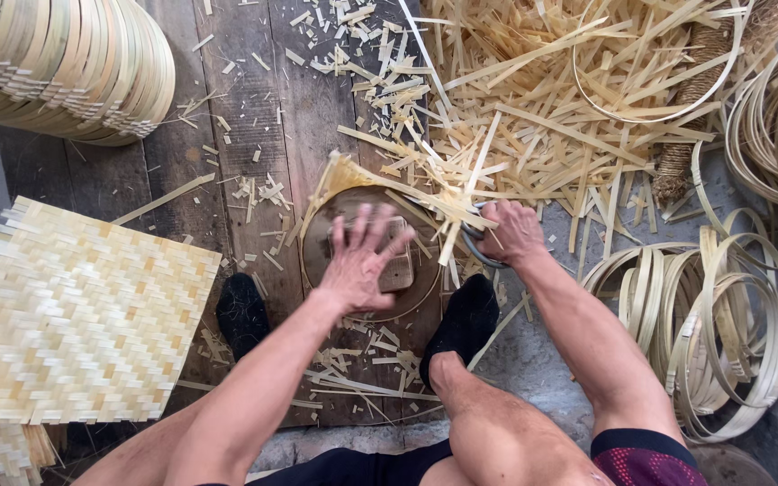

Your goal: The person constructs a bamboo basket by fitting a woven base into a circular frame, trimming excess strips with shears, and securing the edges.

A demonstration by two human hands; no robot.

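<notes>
My left hand (pixel 359 259) lies flat, fingers spread, on a round woven bamboo piece held by a wooden form (pixel 400 270) on the plank floor. My right hand (pixel 512 232) grips the grey handles of a pair of shears (pixel 474 245) at the piece's right edge, where loose strip ends (pixel 447 205) stick out. My two feet in black socks (pixel 243 310) rest on either side of the form.
A stack of square woven bamboo mats (pixel 74 315) lies at left. A roll of bamboo hoops (pixel 65 63) sits top left. Bamboo rings (pixel 713 315) pile at right, with a heap of cut strips (pixel 569 117) above.
</notes>
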